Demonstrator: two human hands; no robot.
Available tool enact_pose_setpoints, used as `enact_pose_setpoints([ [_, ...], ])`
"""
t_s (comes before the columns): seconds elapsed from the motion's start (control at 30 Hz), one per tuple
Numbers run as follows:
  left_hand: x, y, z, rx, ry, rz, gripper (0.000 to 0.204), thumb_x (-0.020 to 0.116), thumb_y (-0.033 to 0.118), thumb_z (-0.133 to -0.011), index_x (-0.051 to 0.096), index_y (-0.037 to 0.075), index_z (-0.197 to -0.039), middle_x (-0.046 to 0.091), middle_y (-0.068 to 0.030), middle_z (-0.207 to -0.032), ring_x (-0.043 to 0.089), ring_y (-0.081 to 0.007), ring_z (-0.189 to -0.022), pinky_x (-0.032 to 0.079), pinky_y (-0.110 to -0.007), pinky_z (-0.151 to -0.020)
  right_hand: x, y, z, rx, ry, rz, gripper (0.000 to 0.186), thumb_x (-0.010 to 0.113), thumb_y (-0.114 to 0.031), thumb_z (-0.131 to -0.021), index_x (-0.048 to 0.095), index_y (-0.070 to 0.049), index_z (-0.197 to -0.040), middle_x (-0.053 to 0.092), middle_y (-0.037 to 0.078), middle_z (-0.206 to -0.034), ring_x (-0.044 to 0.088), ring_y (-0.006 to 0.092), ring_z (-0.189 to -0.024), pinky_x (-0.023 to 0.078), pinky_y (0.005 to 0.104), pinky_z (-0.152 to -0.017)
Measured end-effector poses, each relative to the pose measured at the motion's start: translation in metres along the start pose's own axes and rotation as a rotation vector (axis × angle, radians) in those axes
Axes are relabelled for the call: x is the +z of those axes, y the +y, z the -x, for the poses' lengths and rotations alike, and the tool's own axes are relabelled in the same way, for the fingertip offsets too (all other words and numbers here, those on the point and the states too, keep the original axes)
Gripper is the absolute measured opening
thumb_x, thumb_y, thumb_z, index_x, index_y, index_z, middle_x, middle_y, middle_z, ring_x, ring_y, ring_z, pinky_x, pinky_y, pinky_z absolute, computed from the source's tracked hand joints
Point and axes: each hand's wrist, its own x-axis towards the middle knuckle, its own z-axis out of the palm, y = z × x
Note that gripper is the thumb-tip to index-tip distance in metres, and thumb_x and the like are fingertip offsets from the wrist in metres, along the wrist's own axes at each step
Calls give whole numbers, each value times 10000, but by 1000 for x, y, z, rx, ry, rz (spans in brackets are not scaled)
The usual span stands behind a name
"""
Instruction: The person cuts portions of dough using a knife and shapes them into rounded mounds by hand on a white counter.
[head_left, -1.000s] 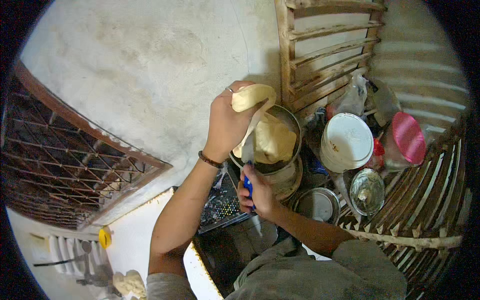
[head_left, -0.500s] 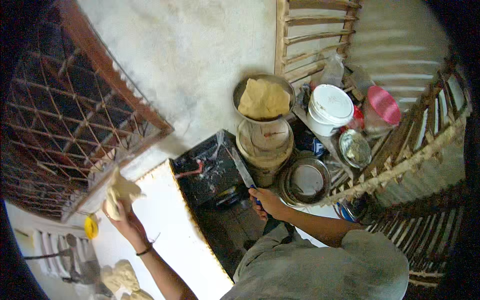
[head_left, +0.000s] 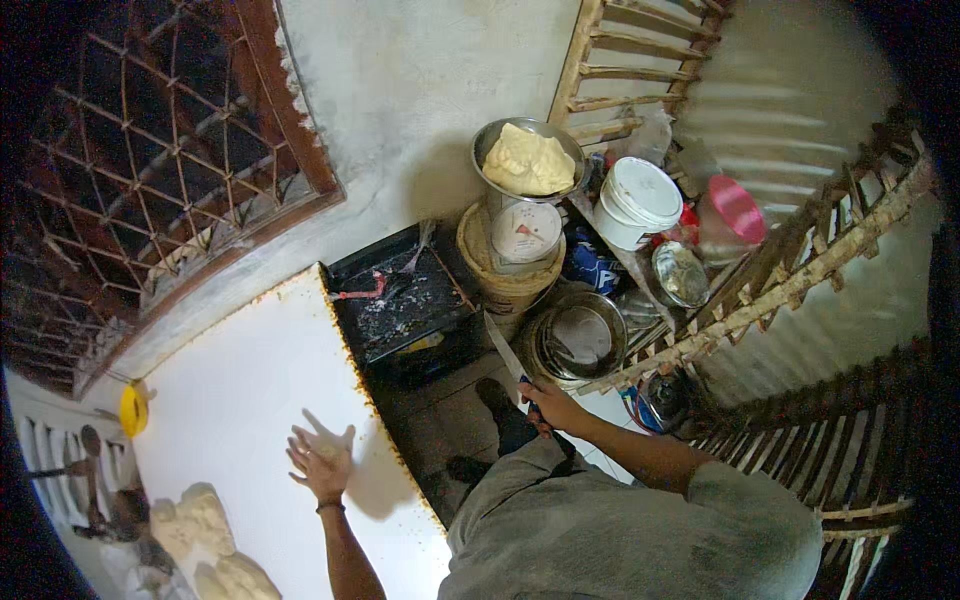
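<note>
My left hand point(head_left: 320, 460) has its fingers spread over the white tabletop point(head_left: 250, 370); whether dough lies under its palm I cannot make out. Pale dough lumps point(head_left: 190, 520) rest on the tabletop's lower left. My right hand point(head_left: 550, 410) grips the blue handle of a long knife point(head_left: 505, 345), blade pointing up and away from me. A steel bowl point(head_left: 484, 135) with a big yellow dough mass point(head_left: 527, 160) sits on stacked containers point(head_left: 485, 275) at the back.
A dark tray point(head_left: 390, 310) lies beside the tabletop. At right stand a white bucket point(head_left: 640, 190), pink container point(head_left: 735, 205), round pans point(head_left: 580, 335) and slatted wooden racks point(head_left: 820, 265). A barred window point(head_left: 180, 150) is at left, a yellow object point(head_left: 133, 408) below it.
My left hand left the bowl carrying a piece of dough down to the tabletop; its fingers are now spread. The knife moved down away from the bowl. The view has shifted.
</note>
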Motion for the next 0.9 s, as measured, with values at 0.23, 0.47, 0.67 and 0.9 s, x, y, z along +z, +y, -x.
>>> enact_pose_setpoints([
  [0.23,36,15,-28,42,45,-166,838,505,731,-929,375,253,-1604,323,-100,-1682,247,-325,-1560,252,-625,-1188,-37,26,18,1,106,-290,464,513,-522,-1065,510,-63,-996,461,13,-604,425,135,-383,419,332,-383],
  [0.47,11,-4,-123,11,-682,-190,1031,643,665,-876,211,149,-1657,180,-306,-1677,124,-529,-1544,140,-706,-1209,-104,5,-6,-45,313,-439,452,501,-516,-1060,529,-73,-973,489,31,-588,451,154,-376,422,337,-375],
  [0.67,-75,386,-167,520,-319,853,442,766,146,-902,647,51,-1317,652,-218,-1248,635,-364,-1194,511,-423,-1028,-181,-45,-84,-320,371,-426,414,528,-489,-1054,550,-86,-960,515,28,-606,470,153,-385,412,320,-364],
  [0.9,-80,625,-174,986,-56,527,579,858,178,-794,651,54,-1320,599,-207,-1326,654,-371,-1124,544,-426,-979,-188,-156,-143,-282,89,-612,397,501,-456,-1073,586,-70,-1033,547,28,-667,500,130,-448,425,290,-415],
])
